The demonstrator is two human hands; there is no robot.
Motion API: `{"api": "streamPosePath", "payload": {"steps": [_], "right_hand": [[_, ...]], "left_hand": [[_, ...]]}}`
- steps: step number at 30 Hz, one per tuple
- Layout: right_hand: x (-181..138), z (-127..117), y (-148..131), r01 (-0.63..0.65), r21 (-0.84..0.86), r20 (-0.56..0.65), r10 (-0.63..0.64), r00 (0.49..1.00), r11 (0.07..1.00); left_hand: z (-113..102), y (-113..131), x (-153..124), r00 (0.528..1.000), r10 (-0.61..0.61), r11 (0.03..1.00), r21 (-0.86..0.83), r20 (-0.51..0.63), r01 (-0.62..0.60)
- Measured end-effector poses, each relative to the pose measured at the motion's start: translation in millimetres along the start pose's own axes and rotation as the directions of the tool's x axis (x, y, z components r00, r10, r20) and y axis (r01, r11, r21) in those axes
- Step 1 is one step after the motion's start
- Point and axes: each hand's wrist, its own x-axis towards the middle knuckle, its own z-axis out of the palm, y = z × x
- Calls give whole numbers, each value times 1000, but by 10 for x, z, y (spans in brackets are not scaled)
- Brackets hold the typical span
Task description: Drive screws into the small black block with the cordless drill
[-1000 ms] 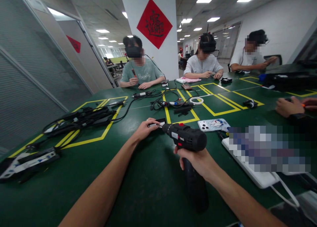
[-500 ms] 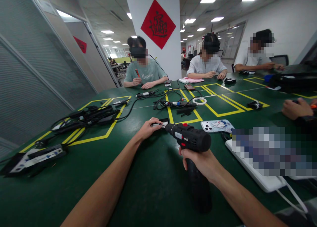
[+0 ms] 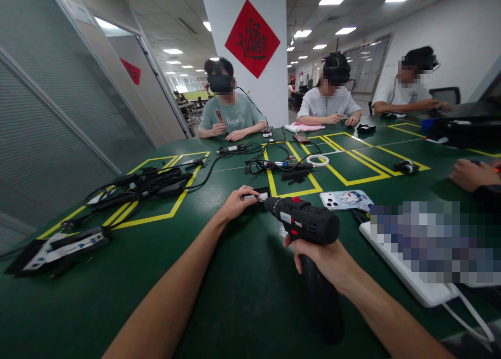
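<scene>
My right hand (image 3: 324, 257) is wrapped round the grip of a black cordless drill (image 3: 305, 224) with a red switch on top. Its nose points left at a small black-and-white part (image 3: 255, 195) on the green table (image 3: 242, 296). My left hand (image 3: 235, 205) pinches that part and presses it down on the table, right beside a yellow tape line. The drill's tip meets the part between my fingers.
A phone in a cartoon case (image 3: 345, 199) lies just right of the drill. A white device with a cable (image 3: 407, 275) is at the right. Black cables and tools (image 3: 144, 184) lie at the left. Three people sit opposite; another person's hand (image 3: 469, 174) rests at the right edge.
Both hands keep their grip on the part and the drill. The view has drifted slightly, so everything sits a little further right in the frame.
</scene>
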Motion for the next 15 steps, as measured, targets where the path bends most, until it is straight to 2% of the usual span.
{"api": "streamPosePath", "payload": {"steps": [3,5,6,8,10,11,15], "right_hand": [[-7,-16,11,11,-66,-7,-11,1000,998],[-30,-39,2,4,-171,-28,-9,1000,985],[-49,-50,-8,16,-243,-52,-29,998,970],[-104,-58,-31,101,-411,-91,-151,984,906],[-164,-29,-40,193,-600,-78,-296,952,777],[-188,3,-32,200,-692,-58,-330,942,693],[-199,189,91,77,-934,-15,-253,967,350]], "left_hand": [[0,-23,11,1000,8,1000,1,-4,-8],[2,-36,13,1000,7,1000,-3,-10,-7],[3,-41,11,1000,4,1000,-6,-14,-4],[4,-46,7,1000,-3,1000,-8,-26,3],[3,-44,1,999,-12,1000,-12,-41,11],[3,-41,-3,999,-17,1000,-13,-47,16],[-1,-20,-13,998,-30,1000,-8,-62,30]]}}
